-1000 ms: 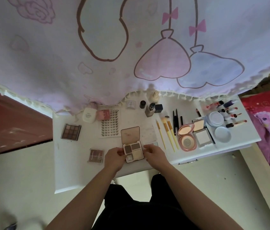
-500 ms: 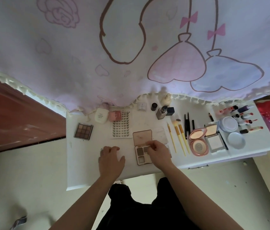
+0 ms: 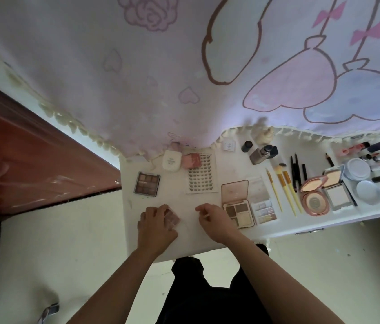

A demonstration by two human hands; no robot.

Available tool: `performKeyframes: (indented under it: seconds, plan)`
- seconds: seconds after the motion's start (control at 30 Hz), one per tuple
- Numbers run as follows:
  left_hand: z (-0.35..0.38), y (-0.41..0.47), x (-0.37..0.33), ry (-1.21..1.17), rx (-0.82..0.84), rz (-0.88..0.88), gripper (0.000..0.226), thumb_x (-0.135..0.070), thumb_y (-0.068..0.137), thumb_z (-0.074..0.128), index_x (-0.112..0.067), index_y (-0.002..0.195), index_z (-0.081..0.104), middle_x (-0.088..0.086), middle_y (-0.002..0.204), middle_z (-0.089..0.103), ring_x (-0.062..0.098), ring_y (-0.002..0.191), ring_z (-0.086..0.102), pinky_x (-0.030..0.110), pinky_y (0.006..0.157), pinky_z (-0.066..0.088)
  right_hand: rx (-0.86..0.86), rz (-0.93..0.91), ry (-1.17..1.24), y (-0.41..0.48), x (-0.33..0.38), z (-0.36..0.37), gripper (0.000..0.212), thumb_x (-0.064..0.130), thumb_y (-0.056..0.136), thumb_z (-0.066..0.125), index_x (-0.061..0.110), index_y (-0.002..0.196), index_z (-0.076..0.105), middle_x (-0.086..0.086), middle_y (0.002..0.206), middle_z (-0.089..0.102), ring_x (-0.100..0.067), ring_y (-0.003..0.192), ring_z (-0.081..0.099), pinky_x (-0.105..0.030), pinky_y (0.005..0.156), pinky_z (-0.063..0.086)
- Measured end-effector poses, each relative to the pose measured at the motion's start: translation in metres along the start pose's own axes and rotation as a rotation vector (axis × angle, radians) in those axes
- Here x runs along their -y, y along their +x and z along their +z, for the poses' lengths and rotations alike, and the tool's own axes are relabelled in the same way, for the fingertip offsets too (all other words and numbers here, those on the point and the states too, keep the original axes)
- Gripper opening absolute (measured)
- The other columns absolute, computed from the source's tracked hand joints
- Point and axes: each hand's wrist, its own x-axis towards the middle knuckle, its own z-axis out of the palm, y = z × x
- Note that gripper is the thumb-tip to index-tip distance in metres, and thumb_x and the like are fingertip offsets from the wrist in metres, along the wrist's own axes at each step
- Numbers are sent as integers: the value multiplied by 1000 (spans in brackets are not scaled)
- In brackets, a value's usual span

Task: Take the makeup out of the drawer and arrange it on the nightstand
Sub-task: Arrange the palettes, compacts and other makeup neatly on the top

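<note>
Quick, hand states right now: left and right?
Left hand: holding the small pink palette.
Right hand: fingers curled; contents cannot be told.

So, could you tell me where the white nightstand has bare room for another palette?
Bare top lies between the left hand and right hand, back to the white lash sheet. Right of the open pink palette it is crowded.

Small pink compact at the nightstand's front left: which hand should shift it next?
Left. The left hand holds the small pink compact; the right hand sits apart, beside the open eyeshadow palette.
</note>
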Motion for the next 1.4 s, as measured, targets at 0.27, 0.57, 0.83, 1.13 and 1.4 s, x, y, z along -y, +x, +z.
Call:
performKeyframes:
  seconds: [0.27, 0.57, 0.83, 1.13, 1.4]
  plan:
    - [-47, 14, 13, -761, 199, -28, 84, -16, 60, 81, -21, 135, 44, 2, 121, 57, 13, 100, 61, 16, 78, 48, 14, 2, 355, -4, 37, 20, 32, 21, 102, 50, 30, 130, 63, 9, 126, 59, -9, 115, 56, -29, 100, 46]
    - [-74, 17, 16, -1314, 364, -56, 44, 2, 80, 72, 15, 118, 55, 17, 109, 66, 23, 99, 62, 25, 86, 54, -12, -38, 507, -21, 70, 23, 29, 44, 90, 68, 28, 114, 73, 14, 102, 75, 5, 94, 67, -24, 91, 53]
    - [-91, 5, 5, -1459, 368, 1, 38, -3, 80, 70, 10, 115, 62, 17, 107, 65, 22, 102, 65, 24, 89, 53, -98, -238, 296, -34, 88, 15, 35, 42, 100, 54, 30, 132, 64, 15, 123, 68, 3, 113, 61, -19, 101, 47]
    - [-94, -25, -30, -1501, 299, 16, 30, -3, 74, 69, 3, 104, 67, 14, 101, 67, 20, 96, 66, 22, 85, 55, -109, -404, 94, -57, 81, -10, 42, 42, 105, 39, 26, 140, 55, 3, 128, 67, -9, 108, 64, -19, 95, 47]
    - [-79, -55, -68, -1497, 261, 39, 21, -1, 78, 66, 3, 99, 68, 15, 103, 68, 22, 99, 66, 24, 87, 55, -141, -478, -64, -84, 56, -39, 36, 29, 108, 34, 19, 136, 54, -11, 115, 71, -26, 102, 67, -37, 90, 53]
